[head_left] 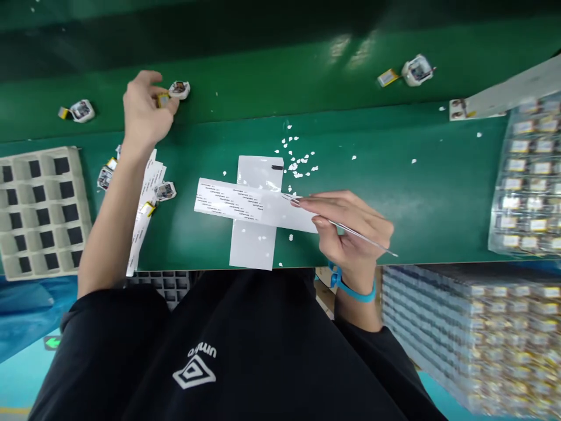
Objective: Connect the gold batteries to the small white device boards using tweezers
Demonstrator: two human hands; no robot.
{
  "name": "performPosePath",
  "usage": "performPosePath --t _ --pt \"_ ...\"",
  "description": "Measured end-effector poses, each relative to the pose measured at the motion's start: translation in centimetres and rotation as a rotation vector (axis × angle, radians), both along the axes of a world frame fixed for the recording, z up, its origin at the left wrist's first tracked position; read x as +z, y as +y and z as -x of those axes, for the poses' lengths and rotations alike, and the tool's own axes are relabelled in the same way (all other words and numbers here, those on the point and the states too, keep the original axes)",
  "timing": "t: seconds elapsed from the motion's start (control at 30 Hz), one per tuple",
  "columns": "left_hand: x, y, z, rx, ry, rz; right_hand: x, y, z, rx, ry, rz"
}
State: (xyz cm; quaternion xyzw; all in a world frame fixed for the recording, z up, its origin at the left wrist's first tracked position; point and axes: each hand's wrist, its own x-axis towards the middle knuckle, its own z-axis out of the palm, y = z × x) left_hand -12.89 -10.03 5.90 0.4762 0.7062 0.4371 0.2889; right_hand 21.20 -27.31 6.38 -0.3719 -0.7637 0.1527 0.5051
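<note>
Several white-cased modules (pixel 179 89) laid out on desk (pixel 416 175) | left hand (pixel 146 105) pinching yellow pouch cell (pixel 163 100) | right hand (pixel 346 228) pinching tweezers (pixel 364 239) above label strip (pixel 228 200) | blister trays of cells (pixel 526 175) still full

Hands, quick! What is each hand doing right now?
Left hand: closed, pinching a small yellow battery.
Right hand: closed, holding metal tweezers.
</note>
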Motion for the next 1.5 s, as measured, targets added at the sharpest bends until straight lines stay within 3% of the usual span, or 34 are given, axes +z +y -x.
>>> performPosePath --t 0.13,0.2,0.27,0.37,0.47,0.57,0.67,0.73,0.83,1.0,1.17,1.5 --pt "2.8 -6.4 3.1 -0.195 0.237 0.023 -0.6 -0.5 -0.9 -0.075 0.025 0.046" --pt "3.3 -9.9 4.7 -0.444 0.393 0.041 -1.0 -0.7 -1.1 -0.098 0.045 0.075" --pt "2.8 -12.7 6.0 -0.539 0.436 0.068 -1.3 -0.7 -0.8 -0.103 0.053 0.125" --pt "1.1 -14.8 6.8 -0.568 0.450 0.093 -1.3 -0.3 0.1 -0.036 0.038 0.171" --pt "-0.1 -15.4 6.4 -0.498 0.406 0.088 -1.0 0.2 1.4 0.086 0.001 0.138" --pt "-0.2 -15.7 5.1 -0.376 0.327 0.075 -0.6 0.4 2.5 0.167 -0.032 0.100" --pt "0.6 -16.4 2.5 -0.321 0.232 0.029 -0.2 0.3 4.1 0.192 0.029 0.119" --pt "1.4 -17.0 -0.1 -0.314 0.058 -0.020 0.1 0.3 5.4 0.186 0.081 0.143" --pt "2.9 -17.7 -4.0 -0.384 -0.187 -0.053 0.5 0.5 7.4 0.135 0.041 0.092" --pt "4.6 -18.4 -8.4 -0.445 -0.302 -0.031 0.5 1.0 8.0 0.018 -0.026 -0.017" --pt "4.8 -18.6 -10.1 -0.363 -0.457 -0.012 0.3 0.6 6.4 0.033 0.058 -0.020" --pt "5.5 -18.9 -11.3 -0.336 -0.382 -0.087 0.8 -0.6 6.7 -0.165 -0.082 -0.109"
